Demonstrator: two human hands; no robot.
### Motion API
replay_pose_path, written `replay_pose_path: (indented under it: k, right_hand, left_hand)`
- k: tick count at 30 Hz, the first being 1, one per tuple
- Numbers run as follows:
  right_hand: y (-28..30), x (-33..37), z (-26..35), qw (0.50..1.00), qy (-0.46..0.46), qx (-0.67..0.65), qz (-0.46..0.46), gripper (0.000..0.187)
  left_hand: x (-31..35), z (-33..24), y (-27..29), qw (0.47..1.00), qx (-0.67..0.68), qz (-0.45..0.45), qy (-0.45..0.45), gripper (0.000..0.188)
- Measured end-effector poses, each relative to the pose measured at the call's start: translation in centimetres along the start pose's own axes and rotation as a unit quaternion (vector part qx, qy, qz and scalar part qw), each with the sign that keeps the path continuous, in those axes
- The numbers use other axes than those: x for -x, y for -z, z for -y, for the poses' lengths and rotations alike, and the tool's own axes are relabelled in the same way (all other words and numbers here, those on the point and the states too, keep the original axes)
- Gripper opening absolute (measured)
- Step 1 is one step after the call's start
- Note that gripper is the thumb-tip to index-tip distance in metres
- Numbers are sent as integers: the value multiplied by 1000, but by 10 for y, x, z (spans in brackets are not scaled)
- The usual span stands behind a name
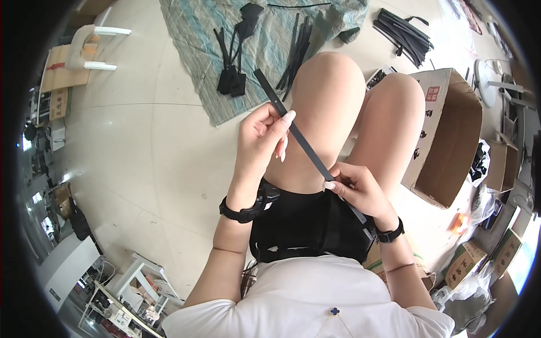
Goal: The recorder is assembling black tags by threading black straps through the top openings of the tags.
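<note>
A long, flat black strap (307,147) runs slantwise over my lap, its upper end past my left hand and its lower end near my right wrist. My left hand (262,135) pinches it near the upper end between thumb and fingers. Farther down, my right hand (355,186) grips the same strap with the thumb on top. Small holes or fittings show near its upper end. Black fabric (304,225) covers my lap beneath the strap. Each wrist wears a black band.
A striped green-grey sheet (194,56) lies on the floor ahead, bearing black straps and flat black pieces (231,80). Beyond my knees is a bundle of black strips (403,36). An open cardboard box (451,141) stands at my right. A sewing machine (121,318) appears lower left.
</note>
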State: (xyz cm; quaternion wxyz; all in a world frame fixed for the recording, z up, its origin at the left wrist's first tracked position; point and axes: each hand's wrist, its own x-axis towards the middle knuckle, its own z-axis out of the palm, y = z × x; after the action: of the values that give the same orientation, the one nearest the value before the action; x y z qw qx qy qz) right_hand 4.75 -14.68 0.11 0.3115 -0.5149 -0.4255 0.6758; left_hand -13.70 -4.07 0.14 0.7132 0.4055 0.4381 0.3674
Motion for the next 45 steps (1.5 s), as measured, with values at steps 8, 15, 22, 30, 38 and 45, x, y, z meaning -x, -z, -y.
replay_pose_path:
  k: [8,15,22,30,38,45]
  right_hand:
    - [-5,12,0,998,43,20,44,14]
    - [0,18,-2,997,78,2,22,11]
    - [0,9,8,995,90,-25,-43,12]
    - [21,20,12,997,71,-8,10,14]
    - [31,50,-3,997,66,40,28,15]
    - [37,64,-7,994,42,49,92,15]
  left_hand:
    - [1,-18,-9,986,-34,-120,-113,28]
    - [-3,-26,-10,977,-89,-138,-137,33]
    - [17,-17,-26,971,-181,156,-11,20]
    - [-5,-16,-49,991,-126,40,-20,15]
    - [-31,-33,-64,979,-178,42,-86,18]
    - [-28,-37,-83,976,-188,61,-91,24]
